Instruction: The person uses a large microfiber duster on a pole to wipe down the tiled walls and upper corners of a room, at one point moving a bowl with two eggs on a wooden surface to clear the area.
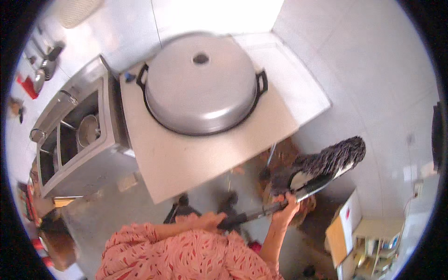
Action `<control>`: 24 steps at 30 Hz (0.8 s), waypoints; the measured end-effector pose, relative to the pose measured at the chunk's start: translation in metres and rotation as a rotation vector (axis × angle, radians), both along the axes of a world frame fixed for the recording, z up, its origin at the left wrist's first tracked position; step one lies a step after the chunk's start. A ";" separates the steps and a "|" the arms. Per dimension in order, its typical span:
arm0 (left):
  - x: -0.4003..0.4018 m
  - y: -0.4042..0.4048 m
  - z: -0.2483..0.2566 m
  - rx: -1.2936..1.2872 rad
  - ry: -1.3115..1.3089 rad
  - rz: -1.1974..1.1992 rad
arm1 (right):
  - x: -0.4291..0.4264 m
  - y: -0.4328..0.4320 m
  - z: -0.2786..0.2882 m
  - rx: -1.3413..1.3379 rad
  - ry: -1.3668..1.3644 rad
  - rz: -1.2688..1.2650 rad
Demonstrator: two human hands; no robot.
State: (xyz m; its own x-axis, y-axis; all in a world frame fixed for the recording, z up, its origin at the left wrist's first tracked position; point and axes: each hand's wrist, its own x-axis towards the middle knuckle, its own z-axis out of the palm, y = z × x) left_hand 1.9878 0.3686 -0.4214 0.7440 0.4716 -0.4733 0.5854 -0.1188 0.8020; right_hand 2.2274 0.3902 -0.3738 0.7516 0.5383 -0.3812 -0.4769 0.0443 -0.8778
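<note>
A brush-like cleaning tool (329,159) with a dark shaggy head and a dark pole is held at a slant across my body. Around the pole close below the head is my right hand (287,206). Lower left, my left hand (212,221) is at the pole's other end, its fingers partly hidden and blurred. Beyond my hands, a large round pan with a domed metal lid (203,91) and black side handles stands on a beige-topped table (175,168).
A steel sink unit (105,140) holding a metal pot (88,130) stands at the left. Utensils hang on the left wall. A white ledge (290,80) adjoins the table at the right. A shelf unit (378,229) with items stands at the lower right.
</note>
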 end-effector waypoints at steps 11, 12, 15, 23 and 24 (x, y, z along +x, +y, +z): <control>0.076 0.042 0.041 0.207 -0.326 0.631 | 0.040 0.158 0.043 0.321 0.075 0.489; 0.079 0.049 0.045 0.335 -0.348 0.690 | 0.033 0.173 0.055 0.364 0.054 0.560; 0.105 0.063 0.004 0.907 -0.361 0.875 | 0.008 0.210 0.078 0.508 -0.043 0.797; 0.073 0.200 0.100 1.035 -0.574 1.020 | -0.092 0.307 0.232 0.935 -0.471 1.135; 0.062 0.216 0.120 1.093 -0.559 1.053 | -0.105 0.314 0.247 1.062 -0.499 1.123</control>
State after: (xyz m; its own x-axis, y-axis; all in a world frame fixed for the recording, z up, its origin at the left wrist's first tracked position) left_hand 2.0497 0.5851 -0.3019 -0.1556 0.7700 0.6187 0.4511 -0.5018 0.7380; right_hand 2.1222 0.7041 -0.1267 -0.2514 0.7188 0.6482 -0.3784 0.5434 -0.7493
